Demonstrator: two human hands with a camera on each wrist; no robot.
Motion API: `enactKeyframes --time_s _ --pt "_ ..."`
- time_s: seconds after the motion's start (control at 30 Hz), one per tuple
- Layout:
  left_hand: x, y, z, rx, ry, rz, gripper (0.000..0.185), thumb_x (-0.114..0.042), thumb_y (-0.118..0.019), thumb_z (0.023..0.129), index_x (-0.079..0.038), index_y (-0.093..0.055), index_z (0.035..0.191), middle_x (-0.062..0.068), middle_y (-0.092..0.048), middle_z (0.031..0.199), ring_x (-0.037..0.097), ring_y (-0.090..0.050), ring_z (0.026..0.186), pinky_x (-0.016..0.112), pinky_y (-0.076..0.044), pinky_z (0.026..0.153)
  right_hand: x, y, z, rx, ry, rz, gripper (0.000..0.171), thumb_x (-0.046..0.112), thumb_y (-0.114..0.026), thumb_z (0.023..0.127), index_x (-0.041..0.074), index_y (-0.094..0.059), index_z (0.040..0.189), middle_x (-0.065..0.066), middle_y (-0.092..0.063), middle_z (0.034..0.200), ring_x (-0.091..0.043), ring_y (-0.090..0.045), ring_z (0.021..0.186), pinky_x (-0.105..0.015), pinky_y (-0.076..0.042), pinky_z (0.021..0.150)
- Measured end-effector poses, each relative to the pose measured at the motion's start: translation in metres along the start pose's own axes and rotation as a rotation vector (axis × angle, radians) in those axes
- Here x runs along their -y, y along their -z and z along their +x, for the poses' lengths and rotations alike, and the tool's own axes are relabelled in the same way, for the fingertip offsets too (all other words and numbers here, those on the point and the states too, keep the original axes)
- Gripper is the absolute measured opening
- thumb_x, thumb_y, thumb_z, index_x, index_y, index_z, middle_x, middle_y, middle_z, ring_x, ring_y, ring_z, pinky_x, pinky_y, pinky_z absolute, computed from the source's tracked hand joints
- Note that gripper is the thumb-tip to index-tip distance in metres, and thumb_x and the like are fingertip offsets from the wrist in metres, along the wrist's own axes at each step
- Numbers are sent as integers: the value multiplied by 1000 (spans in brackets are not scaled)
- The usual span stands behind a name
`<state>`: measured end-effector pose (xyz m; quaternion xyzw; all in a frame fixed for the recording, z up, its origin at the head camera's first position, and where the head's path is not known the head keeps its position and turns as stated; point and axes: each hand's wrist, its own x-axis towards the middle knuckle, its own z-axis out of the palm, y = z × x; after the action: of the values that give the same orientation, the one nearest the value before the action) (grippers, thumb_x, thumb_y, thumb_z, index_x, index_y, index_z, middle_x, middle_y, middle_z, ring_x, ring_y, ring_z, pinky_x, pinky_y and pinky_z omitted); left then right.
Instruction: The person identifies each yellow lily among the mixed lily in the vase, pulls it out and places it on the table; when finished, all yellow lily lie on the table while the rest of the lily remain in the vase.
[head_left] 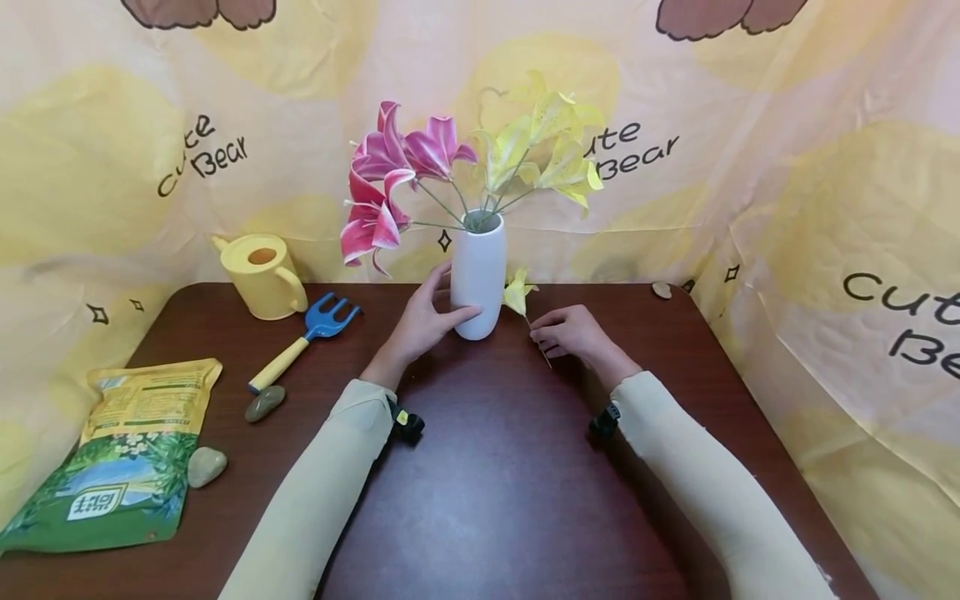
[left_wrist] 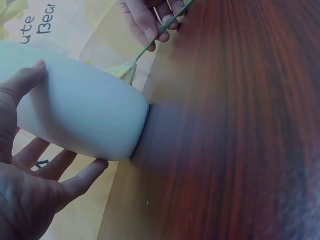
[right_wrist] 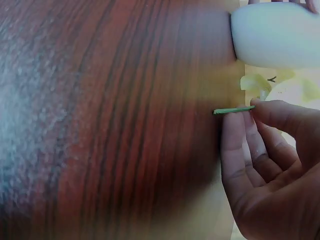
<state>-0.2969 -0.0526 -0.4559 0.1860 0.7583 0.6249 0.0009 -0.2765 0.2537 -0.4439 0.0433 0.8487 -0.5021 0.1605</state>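
A white vase (head_left: 478,271) stands near the back edge of the table, with pink lilies (head_left: 441,148) leaning out to the left and yellow lilies (head_left: 507,154) to the right. My left hand (head_left: 422,325) holds the vase's lower part from the left, thumb across the front and fingers curving behind, as the left wrist view also shows. Just right of the vase, my right hand (head_left: 573,337) pinches the green stem (right_wrist: 232,110) of a single yellow lily (head_left: 517,293) between thumb and fingertips. Its bloom points up and away, beside the vase, while the stem's cut end slants down toward the table.
To the left are a yellow watering can (head_left: 264,279), a blue hand fork (head_left: 327,318) with a cream handle, a dark stone (head_left: 265,404), a paler stone (head_left: 206,467) and a green-and-yellow bag (head_left: 142,450). A small stone (head_left: 661,290) lies at the back right. Printed cloth (head_left: 825,208) surrounds the table.
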Motion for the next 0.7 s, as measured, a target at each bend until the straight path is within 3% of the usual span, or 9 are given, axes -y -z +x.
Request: enactKeyframes --time_s 0.17,0.3,0.5,0.63,0.7 --pt "0 0 0 -3 5 8 87 -30 -92 96 -35 -44 169 12 -58 164 40 -58 149 67 -50 123 -7 7 -2 -76 3 95 35 11 -72 108 -9 -72 138 -30 -79 127 -21 -79 87 -36 -71 81" --pt "-1 0 0 -8 13 14 87 -31 -92 96 -35 -44 169 12 -57 164 40 -58 149 66 -51 122 -13 12 -5 -150 -19 150 34 8 -70 109 -10 -71 137 -27 -80 124 -17 -78 84 -31 -70 77" --pt "0 0 0 -9 15 10 87 -30 -92 96 -35 -45 169 13 -57 164 40 -58 149 66 -50 123 -15 14 -9 -176 -23 168 35 9 -71 108 -9 -71 138 -23 -82 123 -16 -78 83 -30 -69 77" --pt "-1 0 0 -3 17 10 87 -31 -92 97 -35 -44 169 12 -57 165 40 -57 150 66 -49 124 -7 14 -13 -255 33 179 34 14 -75 108 -5 -74 136 -24 -80 127 -17 -79 87 -28 -69 77" --pt "-1 0 0 -4 15 12 87 -32 -92 96 -36 -44 169 12 -57 165 40 -57 150 66 -49 125 4 11 -15 -305 90 216 36 17 -77 107 -5 -75 136 -17 -78 127 -16 -79 91 -25 -68 80"
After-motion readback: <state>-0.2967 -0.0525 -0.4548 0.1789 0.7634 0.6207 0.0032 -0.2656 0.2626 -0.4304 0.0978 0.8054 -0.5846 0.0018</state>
